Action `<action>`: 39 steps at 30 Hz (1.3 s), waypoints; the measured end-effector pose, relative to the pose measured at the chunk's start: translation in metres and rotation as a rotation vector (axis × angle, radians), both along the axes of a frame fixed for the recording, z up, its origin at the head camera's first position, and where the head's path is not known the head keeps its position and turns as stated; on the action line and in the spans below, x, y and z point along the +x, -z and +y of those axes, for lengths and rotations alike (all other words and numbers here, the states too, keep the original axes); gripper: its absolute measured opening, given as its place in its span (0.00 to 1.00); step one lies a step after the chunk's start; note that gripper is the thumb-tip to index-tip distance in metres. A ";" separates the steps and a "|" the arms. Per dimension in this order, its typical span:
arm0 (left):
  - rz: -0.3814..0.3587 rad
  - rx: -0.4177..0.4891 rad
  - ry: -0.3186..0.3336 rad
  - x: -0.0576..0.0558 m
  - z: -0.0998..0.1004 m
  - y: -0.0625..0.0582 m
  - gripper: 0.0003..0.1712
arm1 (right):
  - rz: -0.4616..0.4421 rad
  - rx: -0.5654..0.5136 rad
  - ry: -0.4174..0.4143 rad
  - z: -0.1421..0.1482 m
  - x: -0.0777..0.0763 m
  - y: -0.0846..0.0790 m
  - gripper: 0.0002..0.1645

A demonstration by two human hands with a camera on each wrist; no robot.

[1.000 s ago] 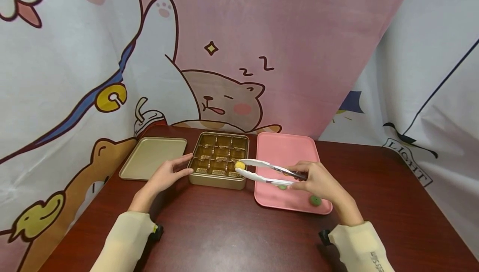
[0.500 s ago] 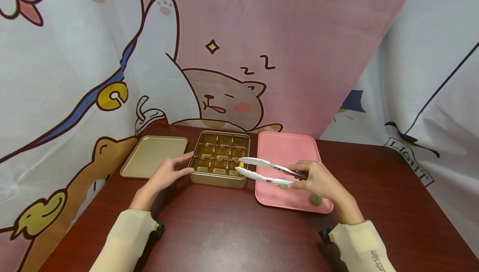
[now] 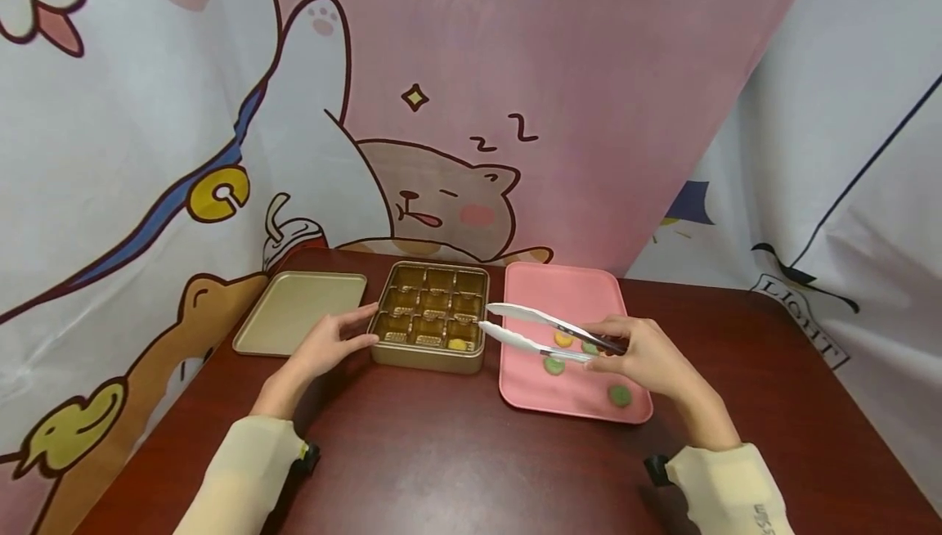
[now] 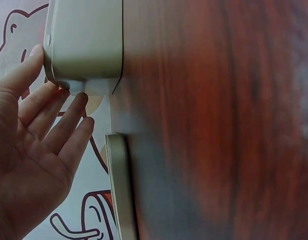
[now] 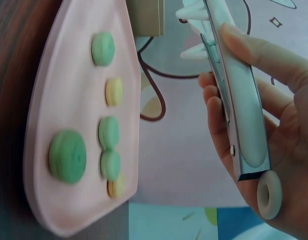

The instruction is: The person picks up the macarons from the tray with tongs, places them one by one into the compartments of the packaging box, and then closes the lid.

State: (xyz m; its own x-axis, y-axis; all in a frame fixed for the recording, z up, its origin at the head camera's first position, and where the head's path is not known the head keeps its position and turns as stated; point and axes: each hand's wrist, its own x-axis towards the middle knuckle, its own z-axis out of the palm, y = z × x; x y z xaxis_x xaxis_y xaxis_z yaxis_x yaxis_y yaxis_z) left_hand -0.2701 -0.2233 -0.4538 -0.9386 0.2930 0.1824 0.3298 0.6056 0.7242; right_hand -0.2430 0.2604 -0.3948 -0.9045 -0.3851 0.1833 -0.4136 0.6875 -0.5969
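Observation:
My left hand (image 3: 329,345) touches the left side of a gold tin (image 3: 427,359) with fairly straight fingers, thumb near its front corner. The tin holds a gold divided insert, and a yellow macaron (image 3: 458,344) lies in its front right compartment. My right hand (image 3: 639,353) grips a pair of tongs (image 5: 248,115) with white tips. Their arms stand apart over the left part of the pink tray (image 3: 562,289), tips near the tin's right edge with nothing between them. Several green macarons (image 5: 68,156) and a few yellow macarons (image 5: 114,91) lie on the tray.
A flat gold lid (image 3: 302,306) lies on the dark red wooden table (image 3: 441,445), left of the tin. Behind the table hangs a cartoon-printed cloth (image 3: 589,110).
The yellow macaron has left the tongs' tips and now lies in the tin's front right compartment. The tongs have opened and shifted right with my right hand. The left hand stays put.

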 end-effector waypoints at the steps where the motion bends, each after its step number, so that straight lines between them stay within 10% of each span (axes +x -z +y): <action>1: -0.003 -0.001 -0.002 0.001 0.000 0.000 0.33 | -0.006 0.002 0.010 0.003 0.001 0.000 0.27; 39: 0.002 -0.013 -0.019 0.003 0.003 -0.002 0.32 | -0.056 0.118 0.124 0.091 0.044 0.040 0.26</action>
